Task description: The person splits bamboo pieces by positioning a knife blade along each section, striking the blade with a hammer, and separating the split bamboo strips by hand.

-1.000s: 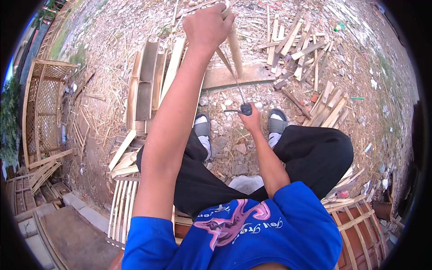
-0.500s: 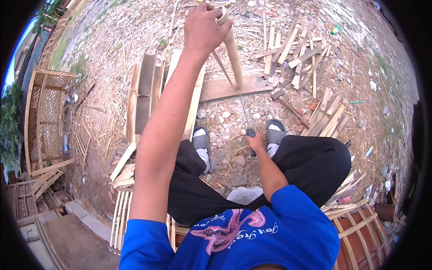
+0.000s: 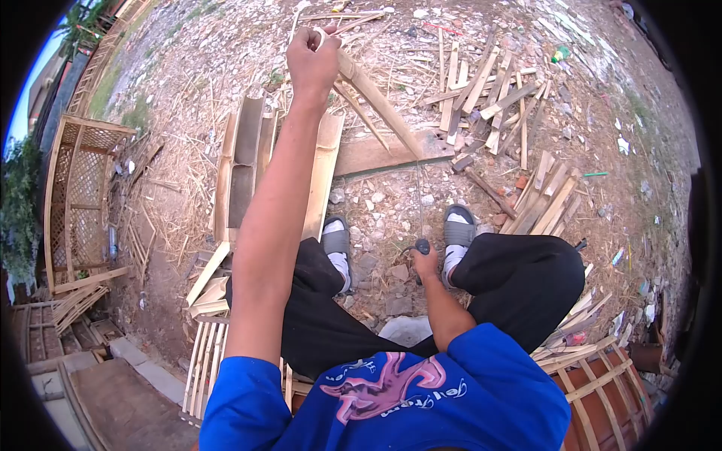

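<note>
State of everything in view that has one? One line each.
Left hand: closed around the pole's upper end
Right hand: closed on the knife's handle
Pole: tilted, lower end at the board
Knife: held, blade pointing away from the body
Board: lying on the ground
Split bamboo: lying, hollow side up
Slats: loose, scattered crosswise
Sandals: worn, on the ground

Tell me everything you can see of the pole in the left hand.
The pole is pale tan, long and roundish, and looks like bamboo, with a joint-like band near its top. It leans, its upper end in the left hand's grip and its lower end at the board; a slimmer strip slants beside it. Whether the thin blade touches it is unclear.
</note>
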### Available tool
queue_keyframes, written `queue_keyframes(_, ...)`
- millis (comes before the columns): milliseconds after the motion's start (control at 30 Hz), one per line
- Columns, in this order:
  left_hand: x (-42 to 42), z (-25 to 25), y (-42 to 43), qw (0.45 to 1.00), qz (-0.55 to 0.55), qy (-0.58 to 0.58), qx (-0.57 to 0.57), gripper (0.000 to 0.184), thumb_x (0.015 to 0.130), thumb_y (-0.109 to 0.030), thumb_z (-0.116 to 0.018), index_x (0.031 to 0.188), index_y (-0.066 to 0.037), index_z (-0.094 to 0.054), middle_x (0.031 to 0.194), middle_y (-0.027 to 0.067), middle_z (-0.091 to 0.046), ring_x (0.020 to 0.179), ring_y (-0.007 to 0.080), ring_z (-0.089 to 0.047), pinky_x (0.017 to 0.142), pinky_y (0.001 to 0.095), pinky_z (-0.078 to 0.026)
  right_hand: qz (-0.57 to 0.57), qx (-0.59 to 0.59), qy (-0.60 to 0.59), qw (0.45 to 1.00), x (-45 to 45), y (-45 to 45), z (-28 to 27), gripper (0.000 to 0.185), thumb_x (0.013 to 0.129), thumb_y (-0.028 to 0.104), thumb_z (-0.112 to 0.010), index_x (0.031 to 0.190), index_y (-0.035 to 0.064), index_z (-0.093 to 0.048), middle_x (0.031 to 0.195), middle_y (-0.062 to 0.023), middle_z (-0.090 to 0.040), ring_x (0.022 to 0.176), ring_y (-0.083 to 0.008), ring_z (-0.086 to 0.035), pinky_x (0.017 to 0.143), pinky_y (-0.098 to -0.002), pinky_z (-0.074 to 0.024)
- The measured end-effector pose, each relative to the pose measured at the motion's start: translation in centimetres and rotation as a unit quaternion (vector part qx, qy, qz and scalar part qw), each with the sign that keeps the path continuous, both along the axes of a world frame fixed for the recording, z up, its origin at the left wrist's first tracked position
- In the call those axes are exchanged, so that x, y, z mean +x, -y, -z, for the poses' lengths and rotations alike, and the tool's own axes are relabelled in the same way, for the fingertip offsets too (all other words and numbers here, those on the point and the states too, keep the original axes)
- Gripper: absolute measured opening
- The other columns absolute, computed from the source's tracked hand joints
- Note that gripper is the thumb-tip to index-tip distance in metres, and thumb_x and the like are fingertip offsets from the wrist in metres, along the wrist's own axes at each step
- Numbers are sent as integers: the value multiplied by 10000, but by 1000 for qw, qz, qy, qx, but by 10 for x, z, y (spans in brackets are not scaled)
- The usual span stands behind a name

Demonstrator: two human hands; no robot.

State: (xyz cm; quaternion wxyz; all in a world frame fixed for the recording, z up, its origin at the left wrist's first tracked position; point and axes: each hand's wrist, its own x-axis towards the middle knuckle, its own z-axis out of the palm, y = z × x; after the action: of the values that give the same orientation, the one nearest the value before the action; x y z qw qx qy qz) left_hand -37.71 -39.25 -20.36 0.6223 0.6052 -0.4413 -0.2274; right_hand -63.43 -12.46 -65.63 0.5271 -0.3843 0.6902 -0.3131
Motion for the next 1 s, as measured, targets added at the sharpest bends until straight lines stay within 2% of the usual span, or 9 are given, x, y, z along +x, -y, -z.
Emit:
queue_keyframes(167,22,1,1,994,-37,-100,33,162,832,-58,-647,779,-41,-495,926,67,-631,787,143,-538,758,276,-420,0,34,-39,999,-5,4,8,298,733,120,-771,1000,57,-656,797,-74,-679,619,-166,-628,563,-319,-488)
queue_keyframes(300,60,-8,-12,977,-54,-56,196,215,838,-71,-653,849,-70,-438,872,89,-572,779,202,-566,520,385,-426,-8,-8,-131,991,1,3,-12,362,707,192,-798,1018,49,-680,872,-106,-698,779,-247,-660,743,-381,-508)
queue_keyframes(333,68,-15,-19,970,-3,-29,240,314,901,-89,-605,1118,-11,-391,1001,159,-586,873,295,-649,675,530,-582,-8,13,-121,993,0,3,-24,375,703,206,-800,1023,48,-684,888,-112,-701,812,-262,-661,778,-389,-503)
queue_keyframes(467,89,-2,-37,968,-75,-33,237,395,940,-135,-553,1255,-97,-316,1065,210,-576,879,303,-667,679,494,-626,-21,39,-92,995,0,8,-32,459,700,238,-800,1097,48,-668,990,-171,-702,938,-338,-673,854,-416,-499)
queue_keyframes(600,99,-6,-75,970,-56,-39,235,551,949,-93,-498,1441,-112,-248,1100,203,-591,855,298,-692,704,460,-637,-15,19,-89,996,0,25,-62,414,717,239,-789,1057,35,-673,946,-146,-697,882,-306,-661,831,-399,-488)
queue_keyframes(700,139,28,-92,973,-35,-104,204,305,941,-62,-455,1238,-55,-521,961,173,-646,773,269,-696,631,446,-626,-17,-17,-101,995,0,36,-41,332,771,228,-764,995,10,-653,829,-91,-665,705,-233,-623,682,-370,-497)
queue_keyframes(733,135,22,-103,966,-38,-126,222,329,950,-48,-425,1270,1,-485,1119,217,-627,919,345,-696,790,480,-631,-21,19,-85,996,-8,44,-10,343,769,202,-751,1058,36,-672,859,-98,-687,767,-235,-653,744,-373,-509)
queue_keyframes(833,140,29,-132,955,-95,-184,214,291,948,-24,-417,1231,3,-484,1152,215,-570,1006,346,-665,784,520,-628,36,57,96,993,1,49,-47,228,845,116,-690,1041,48,-596,712,-46,-620,526,-132,-565,411,-275,-405)
queue_keyframes(1000,131,60,-181,942,-154,-211,212,252,956,-61,-467,1206,-52,-492,1121,185,-547,970,324,-668,702,490,-651,39,75,84,993,7,43,-70,276,844,129,-693,1080,56,-571,625,-19,-495,459,-137,-483,414,-274,-402)
